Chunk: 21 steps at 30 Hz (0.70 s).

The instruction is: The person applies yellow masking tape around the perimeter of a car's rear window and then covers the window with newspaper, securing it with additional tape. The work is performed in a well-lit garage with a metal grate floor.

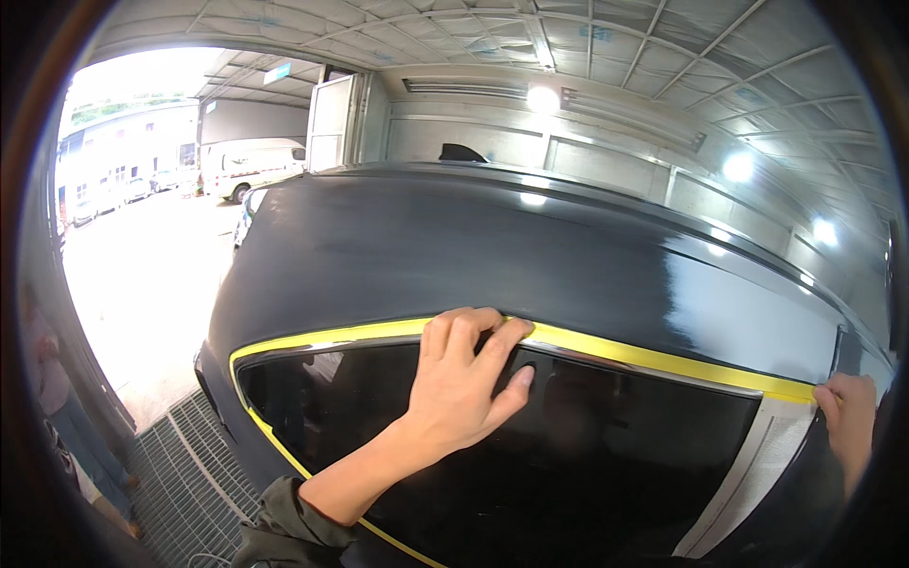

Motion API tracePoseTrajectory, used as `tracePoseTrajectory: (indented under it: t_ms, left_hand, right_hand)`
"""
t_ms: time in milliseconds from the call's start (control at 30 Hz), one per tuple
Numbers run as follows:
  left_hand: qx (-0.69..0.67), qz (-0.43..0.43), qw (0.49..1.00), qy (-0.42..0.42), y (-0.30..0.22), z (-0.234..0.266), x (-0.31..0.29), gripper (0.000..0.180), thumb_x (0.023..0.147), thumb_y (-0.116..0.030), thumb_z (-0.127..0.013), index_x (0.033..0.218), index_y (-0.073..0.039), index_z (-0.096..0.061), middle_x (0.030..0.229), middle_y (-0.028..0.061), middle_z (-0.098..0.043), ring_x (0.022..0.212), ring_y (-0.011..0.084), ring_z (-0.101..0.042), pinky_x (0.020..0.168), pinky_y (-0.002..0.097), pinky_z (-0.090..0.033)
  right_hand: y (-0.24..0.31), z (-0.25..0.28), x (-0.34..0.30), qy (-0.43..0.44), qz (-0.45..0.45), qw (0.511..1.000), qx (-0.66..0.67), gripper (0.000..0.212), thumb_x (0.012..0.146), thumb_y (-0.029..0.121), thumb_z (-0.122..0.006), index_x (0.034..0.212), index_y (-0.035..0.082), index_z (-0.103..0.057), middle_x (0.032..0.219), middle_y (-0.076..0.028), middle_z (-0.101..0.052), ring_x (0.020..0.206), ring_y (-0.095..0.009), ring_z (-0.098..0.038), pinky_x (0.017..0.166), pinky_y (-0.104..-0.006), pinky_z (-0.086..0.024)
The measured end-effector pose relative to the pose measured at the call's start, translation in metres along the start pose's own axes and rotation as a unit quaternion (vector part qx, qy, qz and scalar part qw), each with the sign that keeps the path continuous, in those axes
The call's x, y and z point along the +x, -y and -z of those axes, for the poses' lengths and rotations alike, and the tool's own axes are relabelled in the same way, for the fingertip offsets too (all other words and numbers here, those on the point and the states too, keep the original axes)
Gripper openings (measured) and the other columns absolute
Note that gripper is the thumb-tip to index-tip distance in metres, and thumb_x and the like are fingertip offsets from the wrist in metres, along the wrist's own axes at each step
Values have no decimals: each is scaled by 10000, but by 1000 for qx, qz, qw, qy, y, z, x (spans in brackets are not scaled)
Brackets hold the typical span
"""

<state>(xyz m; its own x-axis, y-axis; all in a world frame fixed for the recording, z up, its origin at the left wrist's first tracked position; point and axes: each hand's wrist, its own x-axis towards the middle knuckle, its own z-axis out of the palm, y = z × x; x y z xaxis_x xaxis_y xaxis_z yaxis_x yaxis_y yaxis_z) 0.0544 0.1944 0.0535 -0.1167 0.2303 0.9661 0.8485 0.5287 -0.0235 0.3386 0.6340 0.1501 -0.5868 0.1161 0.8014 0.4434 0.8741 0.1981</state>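
A strip of yellow masking tape point(653, 358) runs along the upper edge of a car's dark side window point(606, 445). More of the tape follows the window's left corner and lower edge. My left hand point(459, 379) rests over the top edge, its bent fingertips pressing on the tape. The thumb stands apart, and nothing is gripped there. At the far right my right hand point(850, 417) pinches the tape near its right end, beside a pale pillar strip point(753, 464). Part of that hand is lost in the dark rim.
The dark matt car body point(426, 237) has a light grey patch point(748, 308) and a roof fin point(462, 152). A metal floor grating point(194, 473) lies at left, where a person's legs point(80, 445) show. Outside the open doorway stands a white van point(251, 168).
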Motion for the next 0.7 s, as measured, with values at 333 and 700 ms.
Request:
tracePoseTrajectory:
  t_ms: [333,700]
  left_hand:
    - [10,-12,1000,-16,-2,2,3,481,757,-167,-799,1217,-67,-700,1163,106,-601,1089,321,-553,959,446,-464]
    - [22,-66,998,3,-7,-3,5,561,773,-203,-784,1292,-22,-666,1237,125,-617,1136,332,-579,988,472,-473]
  right_hand:
    - [40,27,15,22,40,999,21,245,909,228,-750,778,22,-734,705,-173,-672,685,-408,-639,684,-472,-474]
    - [45,28,12,46,12,999,13,232,914,231,-759,798,30,-766,729,-161,-698,679,-367,-659,707,-442,-507]
